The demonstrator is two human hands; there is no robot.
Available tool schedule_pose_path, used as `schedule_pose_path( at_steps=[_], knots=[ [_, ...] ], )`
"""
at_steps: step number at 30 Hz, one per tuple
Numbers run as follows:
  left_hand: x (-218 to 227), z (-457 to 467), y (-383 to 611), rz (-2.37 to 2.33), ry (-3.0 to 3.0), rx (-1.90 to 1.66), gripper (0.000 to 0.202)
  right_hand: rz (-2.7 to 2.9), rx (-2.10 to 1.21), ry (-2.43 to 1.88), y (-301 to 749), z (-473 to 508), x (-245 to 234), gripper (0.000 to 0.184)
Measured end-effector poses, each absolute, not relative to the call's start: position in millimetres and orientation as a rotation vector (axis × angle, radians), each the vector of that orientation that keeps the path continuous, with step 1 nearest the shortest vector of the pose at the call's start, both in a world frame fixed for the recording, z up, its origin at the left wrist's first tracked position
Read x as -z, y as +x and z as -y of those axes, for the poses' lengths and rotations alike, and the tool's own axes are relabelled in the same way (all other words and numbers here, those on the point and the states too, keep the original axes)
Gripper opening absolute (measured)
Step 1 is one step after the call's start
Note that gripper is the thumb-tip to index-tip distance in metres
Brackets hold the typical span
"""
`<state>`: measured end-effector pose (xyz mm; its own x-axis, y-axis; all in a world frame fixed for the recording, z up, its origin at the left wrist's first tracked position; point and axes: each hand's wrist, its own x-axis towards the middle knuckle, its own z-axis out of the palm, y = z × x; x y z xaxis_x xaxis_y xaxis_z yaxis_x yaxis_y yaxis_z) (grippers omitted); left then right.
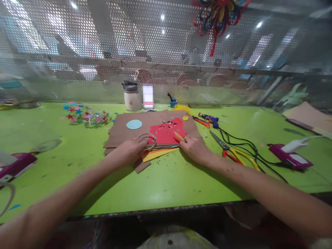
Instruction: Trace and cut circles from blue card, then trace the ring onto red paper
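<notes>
My left hand (132, 149) is closed on a pale ring-shaped hoop (147, 139) that rests on the edge of a red foam sheet (168, 133) with star-shaped holes cut out of it. My right hand (193, 148) pinches a yellow pencil-like stick (179, 136) with its tip on the red sheet. The red sheet lies on a stack of yellow and orange sheets (155, 154) over brown card (121, 131). A light blue disc (134, 124) sits on the brown card.
Yellow-handled scissors (233, 150), a blue glue gun (211, 119) with black cord and an orange cutter (201, 121) lie to the right. Purple devices (290, 157) (15, 166) sit at both sides. Coloured foam stars (86, 116), a white jar (131, 97) and a mesh wall (103, 52) stand behind on the green table (168, 183).
</notes>
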<state>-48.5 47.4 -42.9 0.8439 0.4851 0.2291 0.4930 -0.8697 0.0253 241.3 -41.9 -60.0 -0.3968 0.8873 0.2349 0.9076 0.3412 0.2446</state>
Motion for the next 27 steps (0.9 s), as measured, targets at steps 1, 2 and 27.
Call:
schedule_pose_path(
  at_steps=[1, 2, 27],
  knots=[
    [40.2, -49.4, -48.1, 0.805, -2.97, 0.331, 0.008, 2.504, 0.511, -1.699, 240.2, 38.9, 59.8, 0.026],
    [36.9, -51.3, -47.8, 0.819, -2.953, 0.304, 0.009, 2.486, 0.497, -1.706, 239.1, 36.2, 59.4, 0.026],
    [24.5, 74.9, -14.5, 0.837, -3.345, 0.39, 0.021, 1.799, -0.588, -1.165, 261.4, 110.5, 45.7, 0.029]
  ],
)
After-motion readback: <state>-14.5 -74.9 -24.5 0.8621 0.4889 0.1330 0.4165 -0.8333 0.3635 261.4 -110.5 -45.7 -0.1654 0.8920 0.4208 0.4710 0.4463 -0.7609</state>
